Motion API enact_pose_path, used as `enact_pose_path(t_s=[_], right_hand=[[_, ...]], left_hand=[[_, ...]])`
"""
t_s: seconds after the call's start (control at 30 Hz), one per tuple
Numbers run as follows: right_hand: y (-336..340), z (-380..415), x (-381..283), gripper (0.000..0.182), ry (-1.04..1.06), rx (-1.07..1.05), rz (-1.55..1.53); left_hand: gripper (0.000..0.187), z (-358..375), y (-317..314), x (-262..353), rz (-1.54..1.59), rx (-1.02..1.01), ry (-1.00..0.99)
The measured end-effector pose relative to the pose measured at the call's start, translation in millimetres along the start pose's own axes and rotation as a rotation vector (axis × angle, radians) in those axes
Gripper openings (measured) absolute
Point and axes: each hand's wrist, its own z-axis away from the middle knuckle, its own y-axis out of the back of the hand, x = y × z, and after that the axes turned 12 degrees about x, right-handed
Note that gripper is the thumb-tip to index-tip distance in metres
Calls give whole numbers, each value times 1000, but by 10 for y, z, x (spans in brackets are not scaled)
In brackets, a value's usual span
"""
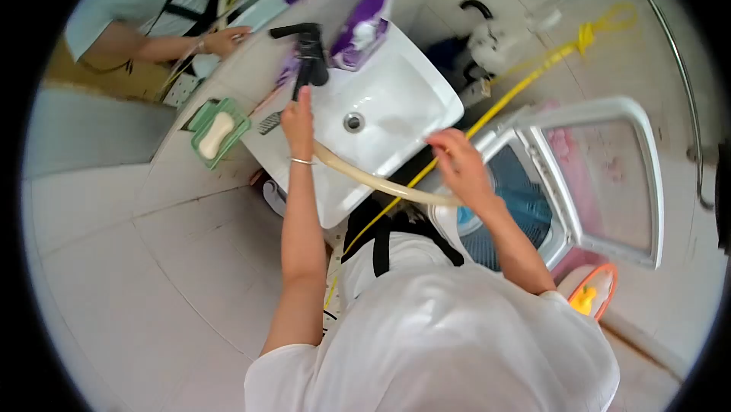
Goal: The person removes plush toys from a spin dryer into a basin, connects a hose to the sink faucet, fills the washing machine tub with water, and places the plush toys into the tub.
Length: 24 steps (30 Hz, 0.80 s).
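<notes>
My left hand is closed beside the black faucet, its fingertips at the spout. A cream-coloured hose runs from that hand across the front of the white sink to the washing machine tub. Its end is hidden behind the hand and wrist. Over the sink's right front edge, my right hand hangs with loosely bent fingers and nothing visible in them. The hose passes below it. The machine's lid stands raised, and something blue shows inside the tub.
A green soap dish with a bar of soap is on the left wall. A yellow strap stretches diagonally past the sink. A purple bag sits behind the faucet. An orange-rimmed basin is at lower right.
</notes>
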Motion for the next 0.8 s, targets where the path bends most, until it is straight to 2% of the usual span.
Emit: enact_pose_path(t_s=[0.1,0.17,0.23,0.37,0.43,0.53,0.6,0.63,0.7,0.73,0.8], right_hand=[[726,1010,972,28,-348,40,318],[1014,1645,1463,40,-532,73,475],[1062,2087,1830,55,-565,54,642],[745,2157,2211,74,-742,-13,444],[529,2096,2369,78,-703,42,304],[199,1929,2503,71,-742,38,247],[15,1893,2599,53,-667,15,237],[-9,1926,2640,53,-675,25,228],[-43,2011,2661,36,-603,143,150],[-44,2045,2660,36,-610,151,144],[-21,2111,2639,33,-569,337,174]], left_hand=[[51,-52,12,-65,99,-57,106],[51,-52,-20,7,104,-30,244],[54,20,21,149,176,-109,337],[53,-45,50,104,225,-194,362],[52,-41,35,159,229,-223,351],[56,-45,56,211,192,-262,432],[57,-9,55,283,159,-271,430],[58,33,34,336,135,-268,444],[59,83,8,375,103,-242,432],[60,42,-3,350,94,-237,434],[61,26,-28,323,81,-232,436]])
